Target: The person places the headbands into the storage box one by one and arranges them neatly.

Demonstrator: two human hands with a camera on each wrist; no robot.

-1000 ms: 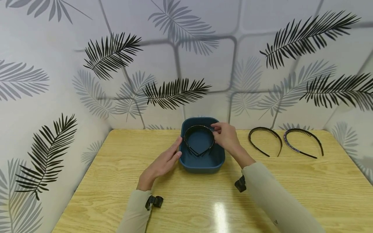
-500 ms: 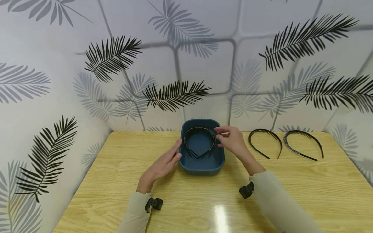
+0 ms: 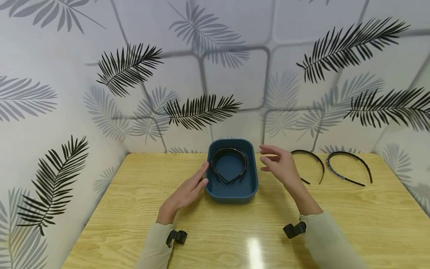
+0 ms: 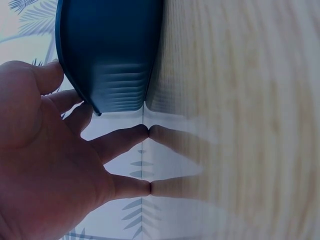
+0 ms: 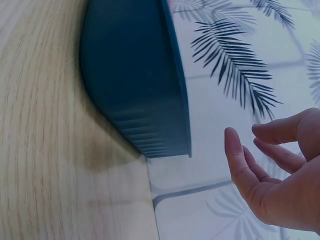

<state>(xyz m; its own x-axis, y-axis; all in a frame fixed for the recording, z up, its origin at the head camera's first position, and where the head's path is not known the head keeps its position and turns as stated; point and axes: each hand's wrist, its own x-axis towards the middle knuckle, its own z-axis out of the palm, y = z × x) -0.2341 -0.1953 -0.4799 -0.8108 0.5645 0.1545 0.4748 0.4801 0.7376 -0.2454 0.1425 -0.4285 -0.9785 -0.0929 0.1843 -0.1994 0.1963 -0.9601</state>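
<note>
A blue box [image 3: 231, 200] stands on the table, with black toothed headbands [image 3: 229, 150] lying together inside, their ends crossing toward the front. How many there are is hard to tell. My left hand [image 3: 184, 191] touches the box's left rim with fairly straight fingers; the left wrist view shows its fingertips at the rim of the box [image 4: 112, 55]. To the right of the box, my right hand [image 3: 282, 168] hangs in the air, fingers loosely bent and holding nothing. Behind it lies a black headband [image 3: 317, 158], partly hidden by that hand.
Farther right on the wooden table [image 3: 215, 239] lies another headband [image 3: 346, 180], black with a patterned bluish side. A leaf-printed wall [image 3: 235, 86] rises directly behind the box and closes off the table's back edge.
My right hand has let go of the headband in the box and moved right, out past the box's rim. My left hand stays at the left rim.
</note>
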